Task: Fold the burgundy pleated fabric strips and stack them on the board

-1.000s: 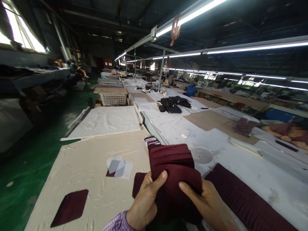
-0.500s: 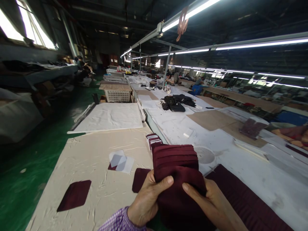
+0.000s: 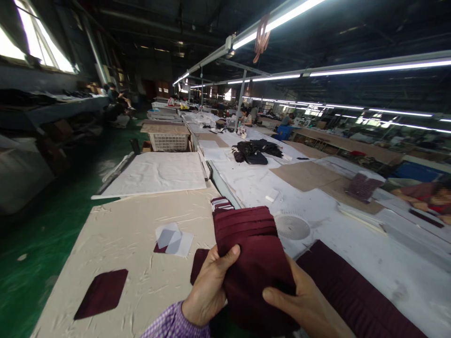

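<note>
The maroon stack [image 3: 255, 267] is held up in front of the body, its upper edges fanned into steps. The left hand [image 3: 207, 288] pinches its left side, thumb on top; the right hand [image 3: 306, 298] grips the lower right, also closed on it. This looks like handling the layers in the hands, and any shift of grip calls for keeping them together. Loose pieces lie on the cream table [image 3: 116, 230]. Compared with the earlier frame, the right thumb sits lower and the front layer looks flatter.

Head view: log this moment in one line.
left hand: gripping maroon pieces | right hand: gripping maroon pieces | pale patches: on cream surface
</note>
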Motion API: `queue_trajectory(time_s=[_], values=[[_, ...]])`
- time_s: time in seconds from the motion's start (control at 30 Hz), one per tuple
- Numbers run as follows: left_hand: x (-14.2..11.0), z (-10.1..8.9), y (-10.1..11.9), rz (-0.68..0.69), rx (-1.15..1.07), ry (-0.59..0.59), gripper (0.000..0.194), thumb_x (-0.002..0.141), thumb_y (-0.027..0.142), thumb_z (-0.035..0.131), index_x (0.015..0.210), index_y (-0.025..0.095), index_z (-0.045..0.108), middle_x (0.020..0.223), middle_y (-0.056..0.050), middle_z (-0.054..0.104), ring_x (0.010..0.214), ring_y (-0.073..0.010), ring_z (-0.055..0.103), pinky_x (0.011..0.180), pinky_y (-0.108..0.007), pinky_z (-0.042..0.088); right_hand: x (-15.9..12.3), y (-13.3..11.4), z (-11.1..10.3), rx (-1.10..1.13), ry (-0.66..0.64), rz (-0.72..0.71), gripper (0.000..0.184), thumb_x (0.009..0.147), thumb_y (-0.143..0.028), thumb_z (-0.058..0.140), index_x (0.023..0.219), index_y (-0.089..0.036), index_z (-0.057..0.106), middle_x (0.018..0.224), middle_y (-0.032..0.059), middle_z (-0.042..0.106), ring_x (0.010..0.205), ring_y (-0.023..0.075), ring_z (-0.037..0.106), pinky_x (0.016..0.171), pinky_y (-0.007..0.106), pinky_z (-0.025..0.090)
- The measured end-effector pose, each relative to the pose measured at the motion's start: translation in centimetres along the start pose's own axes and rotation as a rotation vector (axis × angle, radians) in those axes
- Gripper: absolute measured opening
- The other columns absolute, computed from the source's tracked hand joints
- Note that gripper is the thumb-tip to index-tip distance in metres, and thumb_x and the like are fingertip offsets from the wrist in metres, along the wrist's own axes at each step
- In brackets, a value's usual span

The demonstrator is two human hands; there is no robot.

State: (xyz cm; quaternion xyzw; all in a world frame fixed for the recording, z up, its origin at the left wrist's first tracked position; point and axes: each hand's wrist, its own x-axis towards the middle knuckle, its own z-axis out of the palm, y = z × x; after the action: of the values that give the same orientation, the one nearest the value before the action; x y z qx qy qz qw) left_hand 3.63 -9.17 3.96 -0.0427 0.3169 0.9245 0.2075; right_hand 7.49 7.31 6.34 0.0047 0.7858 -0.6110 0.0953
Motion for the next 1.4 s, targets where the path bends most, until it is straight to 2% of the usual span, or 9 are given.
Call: queue_trajectory(time_s=[0.17,0.3,0.4,0.5,0.63,0.77,0.9,1.1,1.4], values=[[0.4,-0.6,1.2,0.035,0.039,0.034,0.047,0.079,0.017,0.065,0.125,0.017,0.054,0.100,-0.010,0.073,0.096,-0.0224,0.067,0.086,-0.033,0.051,-1.0,0.7,0.3,0.245,-0.175,0.207,0.073,0.072,-0.047,0.067,0.133,-0.020,0.037,0.054,-0.0045,0.056,0.044,0.0117,0.052,0.038,0.018,0.037],[0.4,-1.1,1.8,0.052,0.071,0.064,0.033,0.077,0.019,0.066,0.110,0.014,0.064,0.096,-0.010,0.074,0.092,-0.0237,0.068,0.085,-0.034,0.052,-1.4,2.3,-0.7,-0.087,-0.131,0.147,0.039,0.072,-0.040,0.064,0.103,-0.017,0.060,0.060,-0.0017,0.062,0.045,0.0112,0.054,0.042,0.019,0.040],[0.2,-1.2,1.9,0.037,0.120,0.058,0.030,0.076,0.020,0.067,0.105,0.013,0.067,0.094,-0.011,0.074,0.091,-0.0244,0.068,0.082,-0.034,0.053,-1.5,2.3,-1.7,-0.445,0.095,0.057,0.020,0.079,-0.037,0.056,0.082,-0.020,0.066,0.062,0.0000,0.065,0.052,0.0135,0.059,0.050,0.021,0.044],[-0.1,-1.0,1.5,0.001,0.162,0.032,0.032,0.075,0.021,0.069,0.106,0.014,0.066,0.095,-0.010,0.074,0.090,-0.0243,0.068,0.081,-0.033,0.054,-1.3,0.6,-2.0,-0.506,0.326,-0.229,0.020,0.082,-0.039,0.056,0.093,-0.024,0.065,0.087,0.0022,0.068,0.067,0.0146,0.060,0.062,0.023,0.049],[-0.5,-0.8,0.9,-0.058,0.207,-0.023,0.033,0.076,0.021,0.068,0.109,0.016,0.066,0.092,-0.008,0.075,0.090,-0.0227,0.068,0.080,-0.031,0.053,-0.1,-1.4,-1.5,-0.555,0.398,-0.467,0.031,0.080,-0.031,0.062,0.111,-0.028,0.060,0.107,0.0033,0.061,0.081,0.0158,0.058,0.070,0.026,0.049],[-0.7,-1.0,0.8,-0.062,0.206,-0.035,0.034,0.077,0.021,0.067,0.112,0.018,0.065,0.091,-0.007,0.075,0.089,-0.0213,0.068,0.077,-0.028,0.053,0.7,-1.3,-0.9,-0.512,0.401,-0.313,0.035,0.077,-0.035,0.064,0.109,-0.023,0.060,0.076,-0.0012,0.059,0.065,0.0148,0.055,0.063,0.027,0.048],[-0.8,-1.1,0.9,-0.027,0.189,-0.041,0.027,0.079,0.021,0.065,0.105,0.018,0.068,0.089,-0.006,0.075,0.089,-0.0197,0.068,0.076,-0.026,0.053,0.8,-0.8,-0.2,-0.463,0.366,-0.160,0.034,0.076,-0.041,0.062,0.103,-0.020,0.061,0.082,0.0022,0.065,0.070,0.0177,0.058,0.064,0.029,0.048],[-0.6,-0.9,0.8,-0.019,0.137,-0.039,0.023,0.079,0.019,0.065,0.101,0.019,0.070,0.092,-0.006,0.075,0.090,-0.0186,0.068,0.083,-0.028,0.051,1.2,-1.1,0.9,-0.492,0.342,-0.308,0.030,0.087,-0.044,0.051,0.076,-0.019,0.064,0.073,0.0038,0.065,0.069,0.0185,0.059,0.065,0.028,0.046],[-0.8,-1.4,0.7,0.002,0.133,-0.056,0.028,0.078,0.017,0.066,0.105,0.021,0.069,0.096,-0.006,0.074,0.094,-0.0193,0.067,0.085,-0.029,0.051,1.6,-1.2,1.1,-0.469,0.355,-0.236,0.031,0.085,-0.048,0.053,0.079,-0.019,0.063,0.072,0.0032,0.065,0.066,0.0188,0.059,0.061,0.027,0.047]])
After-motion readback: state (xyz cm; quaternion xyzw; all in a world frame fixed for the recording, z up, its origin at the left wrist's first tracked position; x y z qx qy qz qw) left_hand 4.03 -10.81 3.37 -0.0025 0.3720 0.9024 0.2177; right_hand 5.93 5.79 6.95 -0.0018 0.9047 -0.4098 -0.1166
